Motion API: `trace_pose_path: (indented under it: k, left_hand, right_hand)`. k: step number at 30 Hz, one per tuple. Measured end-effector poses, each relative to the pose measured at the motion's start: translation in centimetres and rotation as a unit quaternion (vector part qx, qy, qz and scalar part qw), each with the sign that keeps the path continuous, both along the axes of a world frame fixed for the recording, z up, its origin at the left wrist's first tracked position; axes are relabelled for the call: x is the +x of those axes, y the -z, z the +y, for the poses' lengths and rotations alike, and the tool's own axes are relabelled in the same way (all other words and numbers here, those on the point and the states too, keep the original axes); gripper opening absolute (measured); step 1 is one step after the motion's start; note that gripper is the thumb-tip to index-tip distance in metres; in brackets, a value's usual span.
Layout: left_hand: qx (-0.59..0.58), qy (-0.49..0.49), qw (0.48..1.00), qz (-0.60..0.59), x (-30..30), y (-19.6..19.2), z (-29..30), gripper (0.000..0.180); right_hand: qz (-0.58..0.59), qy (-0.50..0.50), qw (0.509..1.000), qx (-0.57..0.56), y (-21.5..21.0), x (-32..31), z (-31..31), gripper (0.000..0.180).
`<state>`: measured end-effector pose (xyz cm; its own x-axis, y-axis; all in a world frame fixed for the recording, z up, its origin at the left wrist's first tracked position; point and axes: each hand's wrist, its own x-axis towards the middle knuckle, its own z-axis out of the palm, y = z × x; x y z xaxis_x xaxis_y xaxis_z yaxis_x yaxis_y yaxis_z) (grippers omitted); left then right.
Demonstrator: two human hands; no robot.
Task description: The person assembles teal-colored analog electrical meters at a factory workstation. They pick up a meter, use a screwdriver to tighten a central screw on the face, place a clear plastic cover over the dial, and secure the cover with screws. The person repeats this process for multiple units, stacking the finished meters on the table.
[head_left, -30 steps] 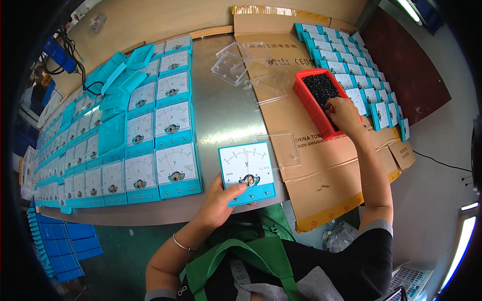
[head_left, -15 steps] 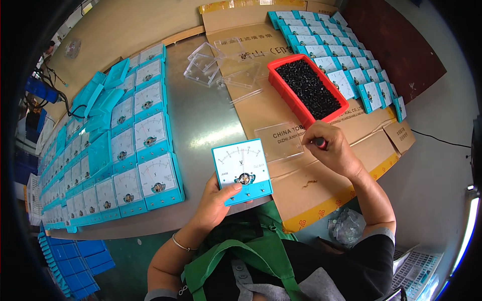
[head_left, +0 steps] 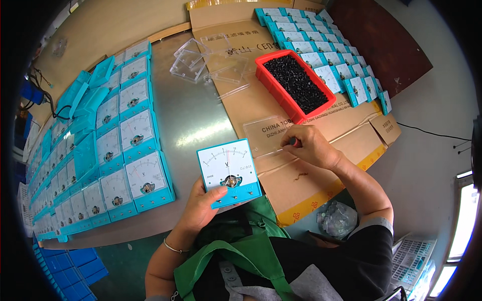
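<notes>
My left hand is closed around the lower left of a voltmeter with a white dial and teal base. Its thumb lies over the front near the coil opening, and the dial faces up at me. My right hand is closed on a tool with a red and black handle; its far end is hidden, so I cannot tell its exact kind. That hand hovers over the cardboard, just below a red tray of small black parts. A clear plastic cover lies beside it.
Rows of teal voltmeters stand on the left of the metal table, with empty teal cases among them. More meters line the far right on cardboard. Clear covers lie loosely at the back middle.
The whole view has shifted, so things appear farther left. My right hand with the tool has come slightly nearer to the voltmeter; the left hand still holds the meter.
</notes>
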<state>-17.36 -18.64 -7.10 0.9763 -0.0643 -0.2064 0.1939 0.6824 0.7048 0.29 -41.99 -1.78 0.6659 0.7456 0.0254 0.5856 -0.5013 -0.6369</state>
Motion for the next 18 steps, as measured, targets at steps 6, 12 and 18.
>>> trace_pose_path:
  k: [6,12,18]
  left_hand:
    - [-0.018,0.017,1.0,-0.007,0.1,-0.4,0.3,0.043]
    - [-0.016,0.005,1.0,0.009,0.0,-0.4,0.4,0.044]
    - [-0.033,0.042,0.998,0.018,0.0,0.1,0.9,0.044]
  right_hand:
    - [-0.087,-0.044,0.995,-0.015,0.2,-0.3,1.1,0.011]
    - [-0.147,-0.115,0.981,-0.055,0.2,0.4,2.2,0.01]
    - [-0.053,-0.124,0.985,-0.103,-0.5,1.8,3.1,0.011]
